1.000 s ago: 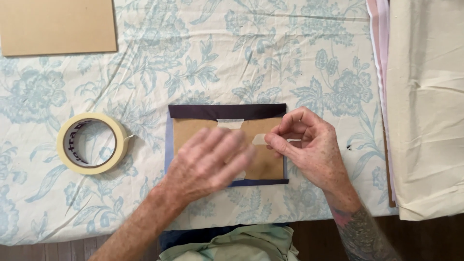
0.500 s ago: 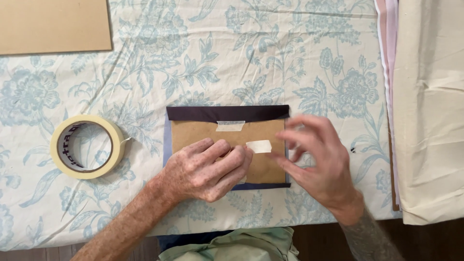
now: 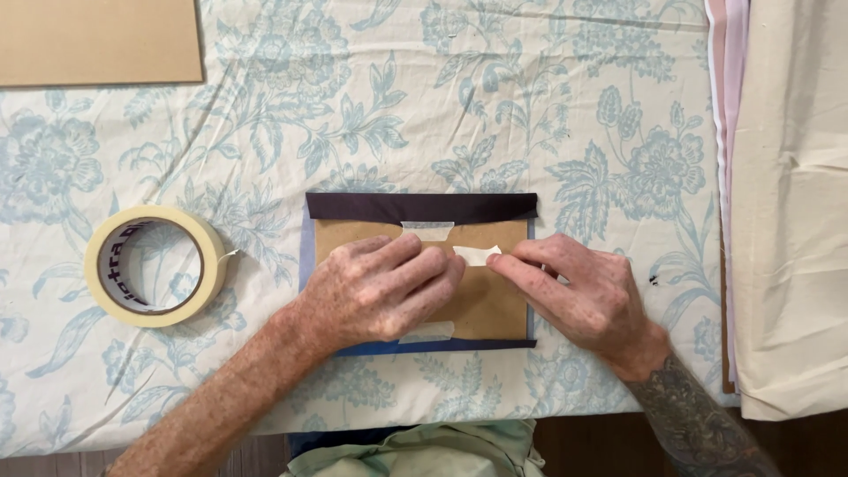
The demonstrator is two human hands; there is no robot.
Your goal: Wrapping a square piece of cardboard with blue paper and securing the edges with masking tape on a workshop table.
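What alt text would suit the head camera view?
Two hands press a strip of masking tape onto a brown card wrapped in dark fabric: left hand flat, right hand at the strip. A tape roll lies left on the floral tablecloth.

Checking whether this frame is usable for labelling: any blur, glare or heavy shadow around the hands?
Head view: even, soft light, no glare; left hand, right hand and tape strip are sharp; only faint shadows under the hands and the masking tape roll.
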